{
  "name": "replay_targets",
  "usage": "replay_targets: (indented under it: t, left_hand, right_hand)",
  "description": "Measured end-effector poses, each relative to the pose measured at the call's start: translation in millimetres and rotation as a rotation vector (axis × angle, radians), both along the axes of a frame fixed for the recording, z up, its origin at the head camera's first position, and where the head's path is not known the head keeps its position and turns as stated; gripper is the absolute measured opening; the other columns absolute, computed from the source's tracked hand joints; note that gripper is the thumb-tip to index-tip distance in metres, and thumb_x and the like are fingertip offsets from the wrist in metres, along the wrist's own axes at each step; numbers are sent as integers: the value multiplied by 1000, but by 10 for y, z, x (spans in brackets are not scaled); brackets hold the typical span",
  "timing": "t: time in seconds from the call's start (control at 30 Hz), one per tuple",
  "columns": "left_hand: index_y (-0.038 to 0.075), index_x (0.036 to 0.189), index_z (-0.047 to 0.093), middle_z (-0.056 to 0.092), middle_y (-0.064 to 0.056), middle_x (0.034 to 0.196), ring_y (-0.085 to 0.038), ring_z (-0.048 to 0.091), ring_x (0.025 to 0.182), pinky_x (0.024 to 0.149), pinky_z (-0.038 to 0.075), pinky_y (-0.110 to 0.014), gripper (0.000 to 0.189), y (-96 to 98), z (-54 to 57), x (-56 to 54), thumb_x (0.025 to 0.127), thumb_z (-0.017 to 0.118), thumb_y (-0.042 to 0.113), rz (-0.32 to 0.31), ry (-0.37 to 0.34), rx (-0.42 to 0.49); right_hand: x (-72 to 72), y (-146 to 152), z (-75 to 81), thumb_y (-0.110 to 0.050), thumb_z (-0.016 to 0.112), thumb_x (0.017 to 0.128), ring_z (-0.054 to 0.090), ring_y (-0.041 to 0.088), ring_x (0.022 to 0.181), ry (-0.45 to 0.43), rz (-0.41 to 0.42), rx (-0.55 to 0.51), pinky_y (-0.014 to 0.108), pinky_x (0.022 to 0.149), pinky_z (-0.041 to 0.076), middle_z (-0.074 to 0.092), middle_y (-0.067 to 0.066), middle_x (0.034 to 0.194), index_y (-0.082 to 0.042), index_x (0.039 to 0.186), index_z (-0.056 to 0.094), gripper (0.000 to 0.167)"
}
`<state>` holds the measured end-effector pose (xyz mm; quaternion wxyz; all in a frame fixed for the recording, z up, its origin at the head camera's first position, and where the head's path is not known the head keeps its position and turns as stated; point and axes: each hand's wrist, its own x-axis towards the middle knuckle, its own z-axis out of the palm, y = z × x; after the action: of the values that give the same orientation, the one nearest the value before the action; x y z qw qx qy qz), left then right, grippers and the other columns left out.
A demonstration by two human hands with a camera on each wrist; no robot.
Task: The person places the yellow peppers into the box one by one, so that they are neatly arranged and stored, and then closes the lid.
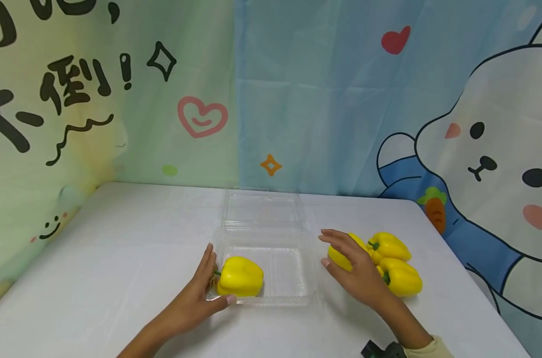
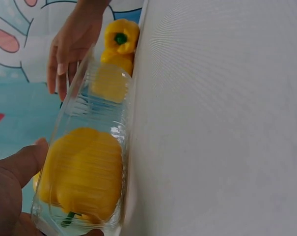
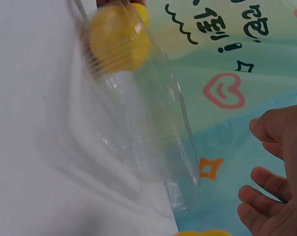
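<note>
A clear plastic clamshell container lies on the table with its lid folded back. One yellow bell pepper sits in its left front part, stem to the left. My left hand holds the container's left front corner, thumb along the front edge and fingers at the left side. To the right of the container, my right hand hovers with spread fingers and holds nothing. It partly hides one yellow bell pepper; two more, a rear pepper and a front pepper, lie just beyond it.
A white table carries everything. Behind it hangs a printed cloth backdrop with hearts and a cartoon rabbit. A dark device sits near the right wrist at the bottom edge.
</note>
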<state>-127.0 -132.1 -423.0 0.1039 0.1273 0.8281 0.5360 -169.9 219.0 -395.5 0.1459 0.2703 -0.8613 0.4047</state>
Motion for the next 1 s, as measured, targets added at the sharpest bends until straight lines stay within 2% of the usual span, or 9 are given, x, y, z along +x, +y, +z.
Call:
replay_targets:
  t: [0.1, 0.2, 0.33, 0.4, 0.5, 0.6, 0.77, 0.87, 1.0]
  left_hand:
    - [14, 157, -4, -15, 1, 160, -26, 4, 146, 112, 20, -45, 109, 2, 3, 2, 85, 76, 37, 8, -3, -12]
    - [14, 157, -3, -15, 2, 160, -25, 2, 146, 112, 19, -45, 108, 8, 3, 3, 85, 76, 36, 6, -3, -11]
    - [11, 157, -2, -16, 1, 160, -27, -1, 146, 113, 16, -47, 107, 14, -12, -1, 86, 75, 36, -7, 0, -8]
    - [11, 156, -2, -16, 3, 160, -25, 1, 146, 113, 18, -46, 108, 12, -22, -7, 86, 76, 36, -5, -1, -17]
    - [12, 156, -2, -16, 5, 160, -22, 3, 145, 113, 20, -44, 109, 10, -32, -16, 85, 76, 37, 3, -8, -26]
    - [12, 156, -3, -16, 4, 160, -22, 3, 145, 113, 20, -44, 109, 5, -36, -18, 85, 76, 36, 10, -8, -30]
    - [10, 156, -2, -15, 1, 161, -25, 4, 146, 112, 21, -44, 109, -5, -34, -2, 85, 76, 36, 18, -1, -30]
    - [9, 156, -1, -15, 0, 160, -27, 3, 146, 112, 21, -45, 108, -3, -26, 9, 85, 76, 36, 9, 12, -20]
    - [9, 156, -1, -16, 0, 160, -28, 2, 146, 112, 19, -46, 107, -4, -7, 19, 86, 75, 36, 3, 17, -13]
  right_hand:
    - [-48, 83, -15, -5, 69, 90, 48, 22, 127, 2, -37, -1, 26, 102, 40, 50, 3, 140, -11, 132, 59, 44]
    - [-92, 179, -30, -3, 69, 90, 47, 17, 127, -38, -52, -22, 18, 101, 36, 50, 3, 140, -10, 134, 57, 46]
    - [-121, 303, -30, -3, 68, 91, 45, 9, 128, -98, -82, -29, 19, 101, 37, 49, 3, 140, -11, 137, 55, 49]
    - [-126, 351, -21, -5, 68, 91, 44, 11, 128, -100, -110, -10, 17, 101, 35, 49, 3, 140, -13, 138, 54, 49]
    - [-138, 406, -10, -9, 68, 92, 43, 20, 130, -92, -143, -2, 14, 102, 32, 48, 6, 141, -13, 139, 53, 49]
    - [-161, 433, -18, -15, 68, 93, 41, 28, 132, -124, -169, 1, 24, 106, 32, 46, 8, 144, -14, 141, 51, 50]
    - [-207, 428, -90, -21, 70, 92, 34, 37, 135, -234, -203, 59, 56, 109, 28, 38, 15, 148, -15, 144, 46, 58]
    - [-228, 421, -123, -19, 71, 90, 32, 40, 135, -253, -231, 94, 62, 107, 27, 34, 19, 149, -14, 145, 44, 62]
    - [-252, 426, -140, -17, 71, 90, 31, 42, 134, -261, -273, 102, 64, 107, 27, 31, 21, 150, -12, 146, 42, 64]
